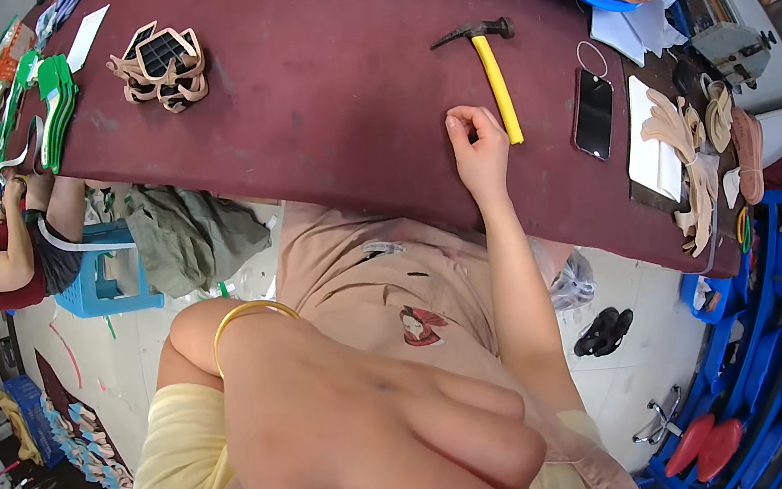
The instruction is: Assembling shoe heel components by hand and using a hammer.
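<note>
Left hand [378, 427] v. close, bent; can't tell if gripping anything. Right hand [482, 152] well apart, loosely curled w/ gap, just left of yellow-handled hammer [496, 87] on maroon surface [310, 105]; phone [593, 114] to hammer's rt.

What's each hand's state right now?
Left hand: fingers bent; can't tell whether it's holding anything.
Right hand: loosely curled, nothing visibly held, beside the hammer.

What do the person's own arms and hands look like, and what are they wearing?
Pale yellow sleeves leave the forearms bare. A thin, shiny gold-coloured bangle circles the left wrist. The left hand and right hand have no gloves, and no bracelet shows on the right wrist.
</note>
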Tool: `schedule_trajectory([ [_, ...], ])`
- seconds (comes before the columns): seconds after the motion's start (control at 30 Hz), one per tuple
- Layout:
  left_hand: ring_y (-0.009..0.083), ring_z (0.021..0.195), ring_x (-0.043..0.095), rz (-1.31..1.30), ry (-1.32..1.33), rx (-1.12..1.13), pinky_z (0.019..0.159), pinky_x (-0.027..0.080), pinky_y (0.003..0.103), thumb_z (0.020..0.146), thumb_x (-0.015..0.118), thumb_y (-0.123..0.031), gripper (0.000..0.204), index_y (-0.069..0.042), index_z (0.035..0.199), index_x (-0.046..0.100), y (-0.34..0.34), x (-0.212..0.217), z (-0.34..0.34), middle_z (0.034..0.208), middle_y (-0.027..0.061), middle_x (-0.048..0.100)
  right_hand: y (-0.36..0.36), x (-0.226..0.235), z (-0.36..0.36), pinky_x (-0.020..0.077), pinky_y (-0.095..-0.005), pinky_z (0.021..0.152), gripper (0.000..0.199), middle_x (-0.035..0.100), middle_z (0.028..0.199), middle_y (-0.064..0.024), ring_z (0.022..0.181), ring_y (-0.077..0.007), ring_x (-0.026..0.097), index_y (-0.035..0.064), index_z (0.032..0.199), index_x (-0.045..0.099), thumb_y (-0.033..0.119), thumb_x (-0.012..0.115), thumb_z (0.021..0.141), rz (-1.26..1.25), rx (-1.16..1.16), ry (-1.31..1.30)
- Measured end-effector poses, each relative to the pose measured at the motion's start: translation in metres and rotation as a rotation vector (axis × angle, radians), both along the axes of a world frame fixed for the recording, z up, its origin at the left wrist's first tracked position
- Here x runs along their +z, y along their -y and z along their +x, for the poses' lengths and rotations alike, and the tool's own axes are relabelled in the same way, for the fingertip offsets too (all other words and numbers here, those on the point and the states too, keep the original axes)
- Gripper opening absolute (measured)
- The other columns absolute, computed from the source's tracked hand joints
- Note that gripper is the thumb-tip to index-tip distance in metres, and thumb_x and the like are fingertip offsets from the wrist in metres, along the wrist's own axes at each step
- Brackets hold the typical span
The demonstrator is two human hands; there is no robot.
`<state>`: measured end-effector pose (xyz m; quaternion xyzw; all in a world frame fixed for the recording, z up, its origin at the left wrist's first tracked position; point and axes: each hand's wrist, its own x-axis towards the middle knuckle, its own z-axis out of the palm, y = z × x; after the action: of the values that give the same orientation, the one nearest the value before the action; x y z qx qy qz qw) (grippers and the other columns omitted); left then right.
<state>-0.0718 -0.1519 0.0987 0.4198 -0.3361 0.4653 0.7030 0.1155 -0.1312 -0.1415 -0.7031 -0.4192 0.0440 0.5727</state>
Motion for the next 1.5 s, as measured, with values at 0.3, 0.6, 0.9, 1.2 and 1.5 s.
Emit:
schedule_trajectory([
  [0.3, 0.0208, 0.064, 0.041, 0.13, -0.214, -0.261, 0.058, 0.031, 0.031, 0.083, 0.063, -0.019, 0.009, -0.01, 0.082, 0.06, -0.005, 0.004, -0.011, 0.081, 0.0074, 0.05, 0.002, -0.004, 0.003, 0.0431, -0.0267, 0.058, 0.006, 0.057, 0.072, -0.0068, 0.059, -0.0136, 0.051, -0.0005, 0.085, 0.063, 0.003, 0.063, 0.081, 0.029, -0.037, -0.007],
  [0.6, 0.011, 0.062, 0.042, 0.262, -0.111, -0.355, 0.053, 0.027, 0.027, 0.082, 0.068, -0.014, 0.01, -0.022, 0.089, 0.07, -0.041, 0.01, -0.029, 0.085, 0.0004, 0.06, -0.005, -0.003, 0.006, 0.0426, -0.0289, 0.057, 0.006, 0.056, 0.071, -0.0079, 0.059, -0.0161, 0.051, 0.0009, 0.085, 0.062, 0.004, 0.063, 0.08, 0.037, 0.002, 0.041],
  [0.9, 0.0287, 0.08, 0.053, 0.962, -0.263, -0.82, 0.065, 0.042, 0.037, 0.093, 0.053, -0.015, 0.017, -0.005, 0.104, 0.06, -0.087, -0.011, -0.006, 0.085, 0.0119, 0.057, 0.003, -0.004, -0.004, 0.0449, -0.0299, 0.057, 0.005, 0.058, 0.075, -0.0084, 0.064, -0.0179, 0.057, 0.0026, 0.085, 0.063, 0.006, 0.063, 0.082, 0.01, -0.008, -0.014],
  [1.2, 0.0204, 0.067, 0.056, 0.781, -1.387, 0.443, 0.059, 0.045, 0.03, 0.082, 0.063, -0.004, 0.016, -0.003, 0.097, 0.066, -0.112, -0.177, 0.024, 0.081, 0.0095, 0.058, 0.066, 0.037, 0.056, 0.0473, -0.0242, 0.06, 0.01, 0.064, 0.082, -0.0072, 0.068, -0.0118, 0.06, 0.002, 0.09, 0.065, 0.009, 0.065, 0.084, 0.036, -0.192, -0.053],
  [1.5, 0.0211, 0.059, 0.053, 0.631, -1.394, 0.776, 0.054, 0.042, 0.03, 0.08, 0.064, -0.004, 0.008, -0.004, 0.087, 0.067, -0.108, -0.213, 0.023, 0.07, 0.008, 0.056, 0.213, 0.057, 0.275, 0.0456, -0.0397, 0.082, 0.024, 0.063, 0.097, -0.0124, 0.096, -0.0319, 0.057, 0.0069, 0.099, 0.064, 0.002, 0.056, 0.077, -0.858, -0.77, 0.695],
])
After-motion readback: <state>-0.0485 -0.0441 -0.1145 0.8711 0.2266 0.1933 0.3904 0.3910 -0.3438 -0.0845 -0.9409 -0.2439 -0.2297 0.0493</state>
